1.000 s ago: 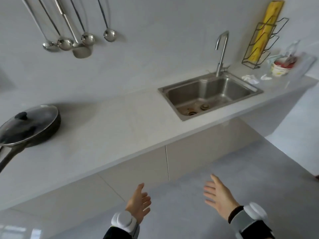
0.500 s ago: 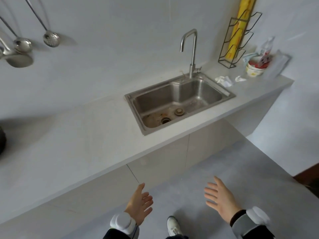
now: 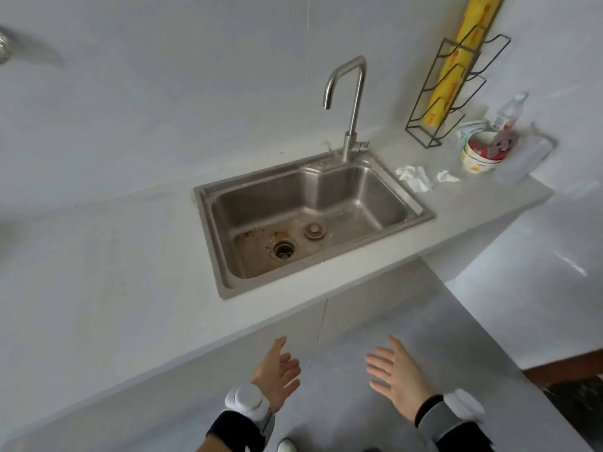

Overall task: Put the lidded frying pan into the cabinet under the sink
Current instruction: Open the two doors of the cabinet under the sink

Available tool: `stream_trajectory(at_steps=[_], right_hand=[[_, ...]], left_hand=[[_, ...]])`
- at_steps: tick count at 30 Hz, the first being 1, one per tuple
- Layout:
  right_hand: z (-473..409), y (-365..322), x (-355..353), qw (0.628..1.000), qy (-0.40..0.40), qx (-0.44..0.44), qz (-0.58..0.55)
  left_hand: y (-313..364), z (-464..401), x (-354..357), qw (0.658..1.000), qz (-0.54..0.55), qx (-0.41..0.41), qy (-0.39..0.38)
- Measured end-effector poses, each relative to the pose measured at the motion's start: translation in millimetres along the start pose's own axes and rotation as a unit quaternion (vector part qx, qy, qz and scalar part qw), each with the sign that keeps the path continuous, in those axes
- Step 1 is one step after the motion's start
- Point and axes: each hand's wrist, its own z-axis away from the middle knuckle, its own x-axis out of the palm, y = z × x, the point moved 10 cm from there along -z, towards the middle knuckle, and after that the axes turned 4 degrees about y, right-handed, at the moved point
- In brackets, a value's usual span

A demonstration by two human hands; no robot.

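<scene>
The steel sink [image 3: 421, 207] sits in the grey counter [image 3: 98, 288] at the centre of the view. Below its front edge the cabinet doors [image 3: 368, 305] are closed, with a vertical seam between them. My left hand [image 3: 277, 373] and my right hand [image 3: 398, 376] hover low in front of the cabinet, both empty, palms facing each other, fingers apart. The lidded frying pan is out of view.
A tall faucet [image 3: 350, 102] rises behind the sink. At the counter's right end stand a wire rack [image 3: 453, 93] holding a yellow roll, a paper cup [image 3: 479, 154], a plastic bottle [image 3: 507, 112] and crumpled tissues [image 3: 414, 177]. Grey floor lies to the right.
The view has swung right: the frying pan and hanging ladles left the frame, and the sink moved to the centre. Both hands stayed low, open and empty.
</scene>
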Motion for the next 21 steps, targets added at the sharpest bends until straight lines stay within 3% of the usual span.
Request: stream_trajectory(at_steps=[8,17,21], right_hand=[[-73.8,-61.6,38.5,0.996,-0.065,0.049,-0.026],[-150.5,-97.2,72.3,0.978,-0.143,0.146,-0.04],[-157.0,-103.8,83.5,0.974,-0.149,0.15,-0.075]], left_hand=[[26.0,-39.1,83.9,0.992,0.125,-0.012,0.026],[60.7,-89.6,146.9,0.938,0.341,0.022,0.052],[63.0,-95.9,154.0,0.929,0.363,0.035,0.062]])
